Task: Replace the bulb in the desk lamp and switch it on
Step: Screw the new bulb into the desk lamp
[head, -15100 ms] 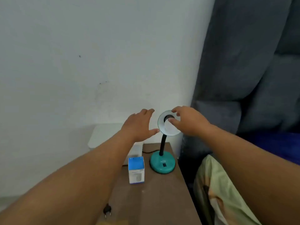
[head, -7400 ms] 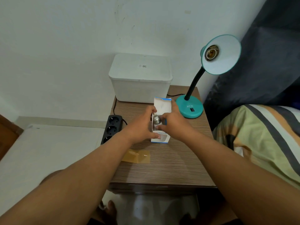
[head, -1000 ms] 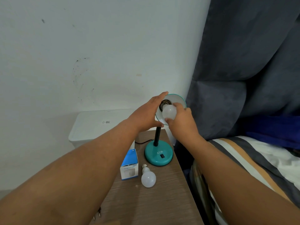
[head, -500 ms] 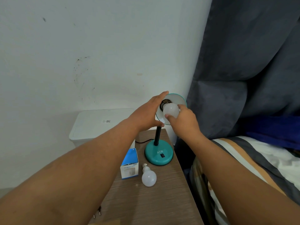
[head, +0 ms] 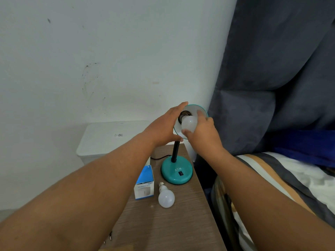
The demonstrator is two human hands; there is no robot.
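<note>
So the right hand (head: 203, 134) has its fingers wrapped around a white bulb (head: 189, 122) sitting at the socket inside the teal lamp shade (head: 201, 110), while the left hand (head: 163, 127) is spread open, cupping the shade's left edge. Another bulb (head: 166, 198) lies on the wooden table (head: 174, 229) between the blue box (head: 145, 183) and the lamp base (head: 176, 172).

The lamp base (head: 176, 172) was teal with a black neck (head: 175, 151), and both bulbs, one in the shade (head: 189, 123) and one on the table (head: 166, 198), were frosted white. The carton (head: 145, 182) was blue and white on a brown wood-grain table (head: 168, 225), beside bedding (head: 282, 180) striped grey, white and tan under a dark grey curtain (head: 282, 60).
</note>
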